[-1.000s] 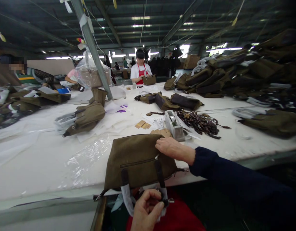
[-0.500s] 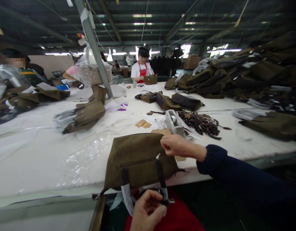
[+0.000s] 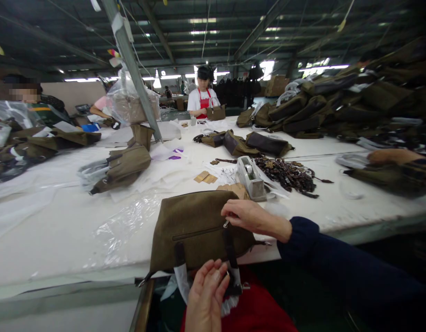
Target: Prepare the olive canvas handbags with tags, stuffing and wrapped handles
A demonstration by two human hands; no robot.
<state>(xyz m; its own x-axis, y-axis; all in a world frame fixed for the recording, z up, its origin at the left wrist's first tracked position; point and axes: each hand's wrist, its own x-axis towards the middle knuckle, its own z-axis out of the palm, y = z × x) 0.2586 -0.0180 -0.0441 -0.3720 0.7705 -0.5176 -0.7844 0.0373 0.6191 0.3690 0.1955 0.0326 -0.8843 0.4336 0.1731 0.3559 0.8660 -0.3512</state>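
Note:
An olive-brown handbag [image 3: 195, 214] lies at the table's front edge, a zipped pocket on its upper face. Its dark handles [image 3: 180, 253] hang toward me, partly wrapped in white material. My right hand [image 3: 252, 216] reaches in from the right, fingers pinched on the pocket's metal zipper pull [image 3: 226, 224]. In front of the bag is my left hand [image 3: 208, 288], its fingers stretched out close together beside a dark part near the handle. The thumb side is partly hidden, and I see nothing held there.
Behind the bag stand a tape dispenser [image 3: 251, 180], brown cards [image 3: 205, 177] and a heap of dark braided straps [image 3: 285, 175]. More bags [image 3: 123, 166] lie left, with a large pile [image 3: 320, 101] at right. A co-worker's hand [image 3: 393, 157] touches a bag at far right. Clear plastic [image 3: 130, 226] lies left.
My right hand has moved down from the bag's upper corner to the zipper pull. My left hand's curled fingers have straightened. A co-worker's arm has come in at far right.

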